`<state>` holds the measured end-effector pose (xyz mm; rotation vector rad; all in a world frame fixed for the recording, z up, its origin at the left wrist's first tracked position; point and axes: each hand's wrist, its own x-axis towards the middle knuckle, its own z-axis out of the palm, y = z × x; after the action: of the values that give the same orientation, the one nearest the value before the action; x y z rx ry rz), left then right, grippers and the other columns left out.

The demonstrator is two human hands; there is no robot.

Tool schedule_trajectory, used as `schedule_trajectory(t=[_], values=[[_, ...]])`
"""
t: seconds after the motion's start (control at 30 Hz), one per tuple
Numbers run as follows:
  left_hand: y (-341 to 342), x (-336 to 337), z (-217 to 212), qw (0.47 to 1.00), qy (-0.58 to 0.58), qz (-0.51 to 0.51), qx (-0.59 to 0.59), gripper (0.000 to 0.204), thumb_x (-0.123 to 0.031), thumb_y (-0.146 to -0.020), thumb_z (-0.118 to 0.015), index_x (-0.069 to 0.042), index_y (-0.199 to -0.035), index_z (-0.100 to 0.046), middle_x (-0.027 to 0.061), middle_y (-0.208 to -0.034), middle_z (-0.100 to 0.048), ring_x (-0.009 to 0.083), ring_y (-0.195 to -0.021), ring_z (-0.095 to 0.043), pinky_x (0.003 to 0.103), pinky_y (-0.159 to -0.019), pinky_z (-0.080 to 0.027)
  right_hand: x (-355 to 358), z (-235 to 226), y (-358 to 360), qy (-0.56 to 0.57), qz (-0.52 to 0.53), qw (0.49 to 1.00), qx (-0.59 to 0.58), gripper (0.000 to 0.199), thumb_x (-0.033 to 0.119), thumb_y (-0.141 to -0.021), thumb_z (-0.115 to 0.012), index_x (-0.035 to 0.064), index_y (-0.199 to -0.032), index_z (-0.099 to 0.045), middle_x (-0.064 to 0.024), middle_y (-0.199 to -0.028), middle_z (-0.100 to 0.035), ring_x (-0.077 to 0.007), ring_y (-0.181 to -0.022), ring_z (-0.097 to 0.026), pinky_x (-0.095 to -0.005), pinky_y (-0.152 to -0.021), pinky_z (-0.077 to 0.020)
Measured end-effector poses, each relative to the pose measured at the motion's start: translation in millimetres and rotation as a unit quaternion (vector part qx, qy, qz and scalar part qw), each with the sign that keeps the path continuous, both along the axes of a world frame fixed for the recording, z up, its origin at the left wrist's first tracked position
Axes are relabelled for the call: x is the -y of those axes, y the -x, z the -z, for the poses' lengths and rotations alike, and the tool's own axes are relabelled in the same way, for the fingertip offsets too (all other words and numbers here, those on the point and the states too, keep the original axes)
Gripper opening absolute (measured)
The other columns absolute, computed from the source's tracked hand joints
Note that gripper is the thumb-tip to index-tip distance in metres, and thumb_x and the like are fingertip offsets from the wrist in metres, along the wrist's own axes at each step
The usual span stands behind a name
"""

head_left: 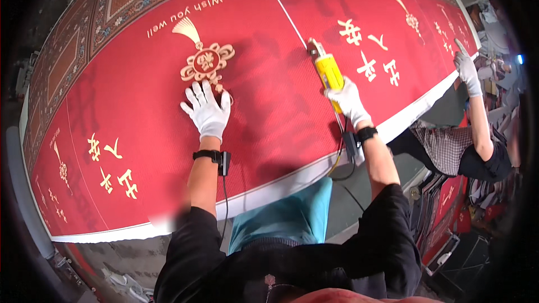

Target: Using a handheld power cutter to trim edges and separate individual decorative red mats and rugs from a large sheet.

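You are pressing your white-gloved left hand [206,111] flat, fingers spread, just below the gold knot emblem [206,62] to pin the red printed carpet [269,95], while your right hand [349,100], right of that emblem, is gripping the yellow handheld cutter [328,70] along the white cut line [282,8].

Red mat [269,95] and yellow electric cutter [327,70] on the table

The red mat lies flat and spread wide, with gold characters, a gold knot ornament with tassel, and a white edge along the near side. The yellow cutter stands on the mat at a thin pale line that runs away across the red surface, its metal head pointing away from the person.
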<state>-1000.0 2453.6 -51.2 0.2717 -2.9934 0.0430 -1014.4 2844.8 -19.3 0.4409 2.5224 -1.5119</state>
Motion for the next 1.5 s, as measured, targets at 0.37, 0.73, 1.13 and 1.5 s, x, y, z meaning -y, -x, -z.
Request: schedule_trajectory(t=[0.37,0.73,1.13,1.5], values=[[4,2,-9,1.000,-0.003,0.004,-0.018,0.073,-0.056,-0.089,-0.048,-0.009,-0.143,-0.040,0.0176,-0.148,-0.036,0.0413,-0.137,-0.028,0.068,-0.106,-0.020,24,6,83,0.088,-0.009,0.996,-0.005,0.054,0.021,-0.064,-0.082,-0.0010,-0.108,-0.059,-0.0094,-0.094,-0.068,-0.0171,-0.085,-0.064,-0.0322,-0.077,-0.0514],[150,49,-1,0.995,0.032,-0.080,-0.048,0.061,-0.051,-0.094,-0.043,-0.013,-0.142,-0.044,0.0138,-0.149,-0.038,0.0360,-0.139,-0.029,0.057,-0.112,-0.020,47,11,175,0.053,-0.016,0.998,-0.024,0.050,0.022,-0.066,-0.081,-0.0018,-0.105,-0.060,-0.0119,-0.091,-0.069,-0.0195,-0.080,-0.066,-0.0311,-0.074,-0.0519],[151,41,-4,0.995,0.026,-0.087,-0.030,0.062,-0.049,-0.094,-0.044,-0.009,-0.142,-0.044,0.0144,-0.149,-0.039,0.0370,-0.138,-0.031,0.059,-0.111,-0.021,74,39,299,0.098,-0.025,0.994,-0.052,0.050,0.021,-0.067,-0.082,-0.0026,-0.105,-0.059,-0.0112,-0.091,-0.069,-0.0188,-0.079,-0.066,-0.0308,-0.072,-0.0534],[153,44,-4,0.996,0.016,-0.082,-0.019,0.062,-0.046,-0.093,-0.045,-0.006,-0.141,-0.046,0.0171,-0.149,-0.038,0.0387,-0.140,-0.029,0.059,-0.112,-0.018,106,44,399,0.118,-0.021,0.990,-0.074,0.050,0.021,-0.064,-0.082,-0.0027,-0.102,-0.061,-0.0115,-0.090,-0.069,-0.0204,-0.077,-0.066,-0.0313,-0.069,-0.0530]])
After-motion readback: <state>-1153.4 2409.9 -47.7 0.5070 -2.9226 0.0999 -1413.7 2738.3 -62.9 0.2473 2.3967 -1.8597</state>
